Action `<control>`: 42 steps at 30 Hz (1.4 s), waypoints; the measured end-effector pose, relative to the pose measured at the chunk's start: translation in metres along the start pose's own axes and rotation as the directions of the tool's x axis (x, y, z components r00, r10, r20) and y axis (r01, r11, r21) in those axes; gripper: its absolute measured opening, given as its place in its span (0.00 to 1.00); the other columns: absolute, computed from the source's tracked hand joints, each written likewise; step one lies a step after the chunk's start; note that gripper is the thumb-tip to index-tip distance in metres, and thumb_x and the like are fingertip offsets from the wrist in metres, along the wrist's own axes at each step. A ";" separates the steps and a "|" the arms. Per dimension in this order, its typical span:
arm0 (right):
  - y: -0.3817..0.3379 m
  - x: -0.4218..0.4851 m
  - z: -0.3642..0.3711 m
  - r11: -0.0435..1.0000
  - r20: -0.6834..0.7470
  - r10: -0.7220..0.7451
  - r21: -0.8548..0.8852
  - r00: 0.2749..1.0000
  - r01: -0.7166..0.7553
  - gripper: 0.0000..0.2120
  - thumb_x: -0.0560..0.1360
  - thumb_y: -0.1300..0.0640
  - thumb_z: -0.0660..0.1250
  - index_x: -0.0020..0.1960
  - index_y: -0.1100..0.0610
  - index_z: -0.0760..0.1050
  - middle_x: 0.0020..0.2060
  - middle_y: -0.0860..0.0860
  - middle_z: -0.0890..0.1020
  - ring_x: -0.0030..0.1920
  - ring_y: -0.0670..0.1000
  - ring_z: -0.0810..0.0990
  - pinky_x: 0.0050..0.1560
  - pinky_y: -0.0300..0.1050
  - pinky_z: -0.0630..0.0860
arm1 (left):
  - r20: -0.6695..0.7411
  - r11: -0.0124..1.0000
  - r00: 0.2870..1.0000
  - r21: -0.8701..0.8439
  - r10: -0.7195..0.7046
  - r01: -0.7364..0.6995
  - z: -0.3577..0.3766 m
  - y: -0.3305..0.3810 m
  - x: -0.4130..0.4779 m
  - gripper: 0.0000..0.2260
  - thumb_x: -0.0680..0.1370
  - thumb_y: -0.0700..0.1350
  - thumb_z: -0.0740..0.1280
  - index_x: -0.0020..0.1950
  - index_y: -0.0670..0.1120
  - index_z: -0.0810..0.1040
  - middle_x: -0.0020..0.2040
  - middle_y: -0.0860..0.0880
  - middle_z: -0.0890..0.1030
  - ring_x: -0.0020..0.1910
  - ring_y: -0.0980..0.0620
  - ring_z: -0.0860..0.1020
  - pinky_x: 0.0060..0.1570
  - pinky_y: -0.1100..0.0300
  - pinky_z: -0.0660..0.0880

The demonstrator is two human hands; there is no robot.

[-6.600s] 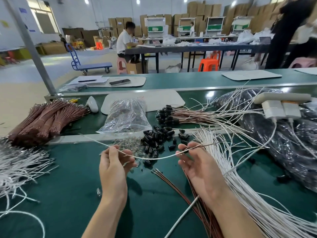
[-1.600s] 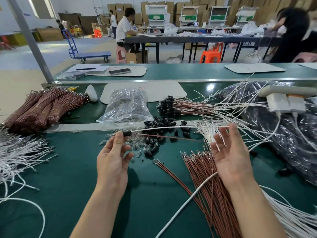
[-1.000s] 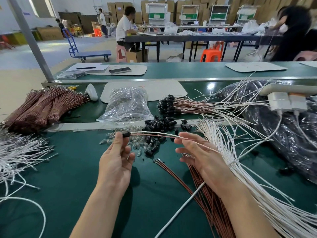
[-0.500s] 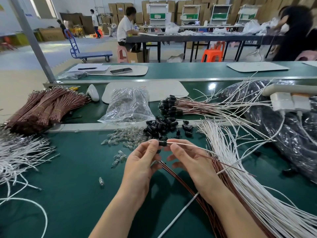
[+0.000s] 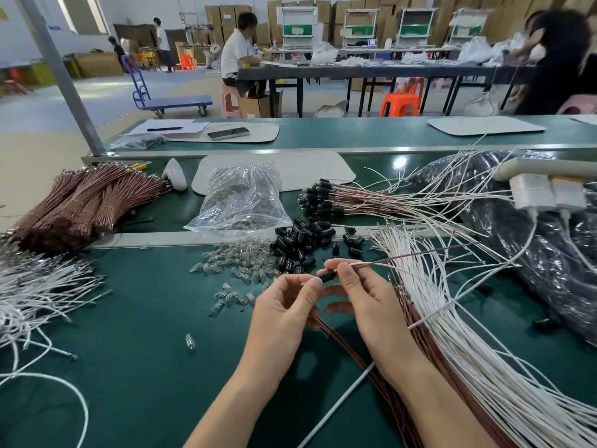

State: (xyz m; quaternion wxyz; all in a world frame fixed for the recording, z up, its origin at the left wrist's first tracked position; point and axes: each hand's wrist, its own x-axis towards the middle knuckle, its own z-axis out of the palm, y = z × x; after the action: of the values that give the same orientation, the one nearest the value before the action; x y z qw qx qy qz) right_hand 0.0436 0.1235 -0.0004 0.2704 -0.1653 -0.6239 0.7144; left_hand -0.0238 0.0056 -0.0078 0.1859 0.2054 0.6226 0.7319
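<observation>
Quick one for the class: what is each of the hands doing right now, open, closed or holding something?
Left hand: closed, pinching the front end of the black cap.
Right hand: closed, pinching the wires just behind that cap.

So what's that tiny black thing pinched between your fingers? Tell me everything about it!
The black cap is a small, dark, tube-shaped piece that looks like plastic. It is held roughly sideways, lifted above the green table. Thin wires, one brown and one pale, come out of its right end and trail off to the right. The right hand pinches that end, and the left hand pinches the other. What sits inside it cannot be seen.
</observation>
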 end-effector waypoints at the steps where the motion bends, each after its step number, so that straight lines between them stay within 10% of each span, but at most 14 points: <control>1: 0.001 0.001 -0.001 1.000 -0.007 0.010 0.011 1.000 -0.010 0.10 0.82 0.52 0.63 0.51 0.51 0.84 0.46 0.53 0.87 0.45 0.53 0.87 0.39 0.40 0.81 | 0.007 1.000 1.000 0.006 0.005 -0.005 0.000 -0.001 0.000 0.07 0.77 0.48 0.71 0.49 0.45 0.83 0.39 0.48 0.84 0.35 0.54 0.80 0.35 0.62 0.78; 9: 0.004 0.003 -0.002 0.996 0.054 0.070 0.047 0.996 -0.073 0.12 0.74 0.46 0.69 0.52 0.49 0.84 0.47 0.53 0.87 0.47 0.52 0.87 0.44 0.40 0.81 | -0.025 0.990 0.999 0.138 0.042 -0.038 -0.004 -0.009 0.004 0.06 0.81 0.47 0.68 0.46 0.53 0.83 0.39 0.47 0.84 0.34 0.54 0.80 0.37 0.59 0.80; 16: 0.008 0.004 -0.003 0.998 0.102 0.069 0.004 0.992 -0.070 0.08 0.80 0.61 0.67 0.57 0.53 0.80 0.45 0.53 0.87 0.47 0.50 0.87 0.45 0.40 0.81 | -0.038 0.978 0.997 0.202 0.063 -0.054 -0.005 -0.009 0.005 0.06 0.82 0.47 0.68 0.46 0.52 0.83 0.38 0.48 0.84 0.34 0.54 0.80 0.35 0.61 0.79; 31: 0.014 0.008 -0.001 0.974 0.101 0.090 0.200 0.991 -0.108 0.12 0.74 0.52 0.71 0.57 0.48 0.81 0.46 0.56 0.86 0.49 0.53 0.85 0.47 0.41 0.80 | -0.040 0.985 0.998 0.168 0.057 -0.050 -0.002 -0.009 0.004 0.05 0.82 0.45 0.67 0.49 0.49 0.81 0.40 0.49 0.85 0.39 0.51 0.84 0.37 0.61 0.80; 42: 0.014 0.008 -0.008 0.991 0.036 0.056 0.124 0.998 -0.060 0.10 0.77 0.63 0.71 0.56 0.52 0.80 0.42 0.53 0.86 0.44 0.49 0.84 0.46 0.39 0.80 | 0.035 0.997 0.999 0.070 0.014 -0.017 -0.006 -0.002 0.004 0.05 0.82 0.42 0.66 0.55 0.46 0.81 0.45 0.47 0.86 0.43 0.50 0.85 0.41 0.60 0.81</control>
State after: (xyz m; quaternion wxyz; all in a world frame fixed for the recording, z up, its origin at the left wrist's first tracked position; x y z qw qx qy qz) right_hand 0.0390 0.1335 -0.0144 0.2493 -0.1546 -0.5773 0.7620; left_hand -0.0301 0.0029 -0.0099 0.1835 0.2291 0.6431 0.7073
